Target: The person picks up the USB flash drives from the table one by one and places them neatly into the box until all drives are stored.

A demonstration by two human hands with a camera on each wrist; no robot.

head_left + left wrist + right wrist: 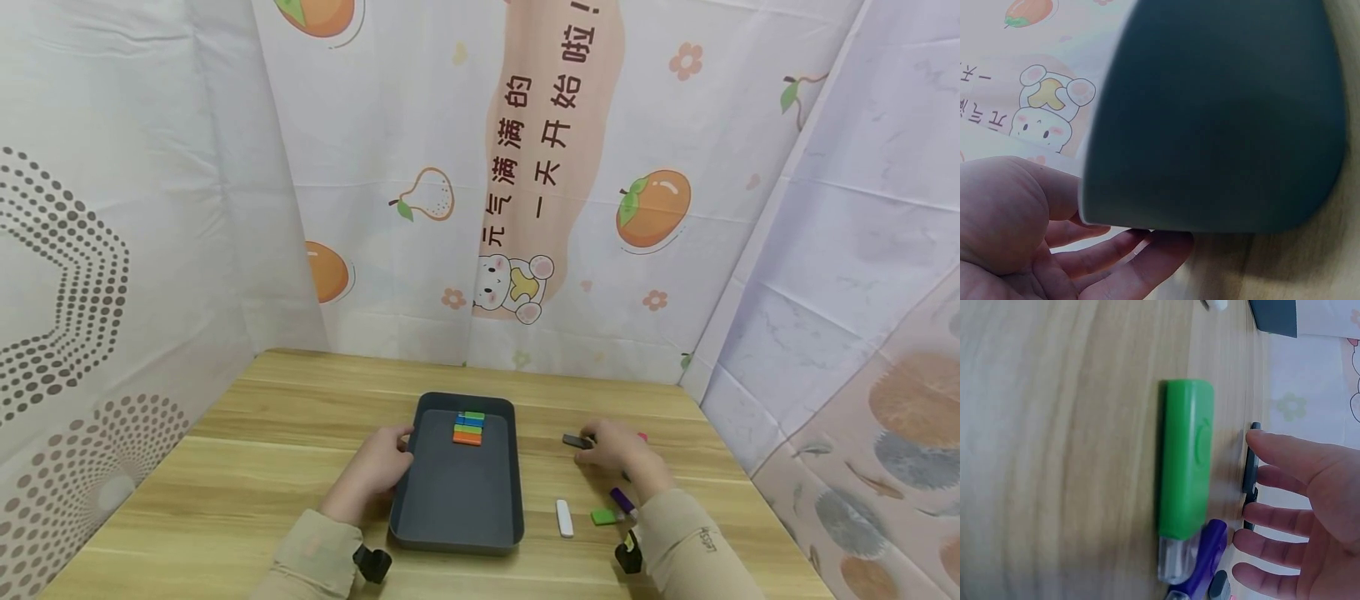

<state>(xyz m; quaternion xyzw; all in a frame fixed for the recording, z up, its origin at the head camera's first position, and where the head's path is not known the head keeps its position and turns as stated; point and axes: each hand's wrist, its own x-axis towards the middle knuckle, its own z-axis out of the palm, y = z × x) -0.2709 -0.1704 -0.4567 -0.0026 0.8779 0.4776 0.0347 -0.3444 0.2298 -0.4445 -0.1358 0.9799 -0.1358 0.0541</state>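
Note:
A dark grey rectangular tray [453, 500] lies on the table, with several green, blue and orange flat sticks [468, 428] side by side near its far end. My left hand [377, 460] grips its left rim; in the left wrist view the fingers [1154, 262] sit along the edge of the tray wall. To the right of the tray, my right hand [617, 450] touches a small dark grey stick [574, 441] with thumb and forefinger. Close in the right wrist view is a green stick with a clear end [1186, 456], resembling a USB flash drive, beside a purple one [1210, 559].
Between tray and right forearm lies a white stick [564, 518]. Something pink [642, 437] shows behind the right hand, which partly hides it. Patterned cloth curtains [585, 333] border the wooden table [300, 433] at the back and both sides.

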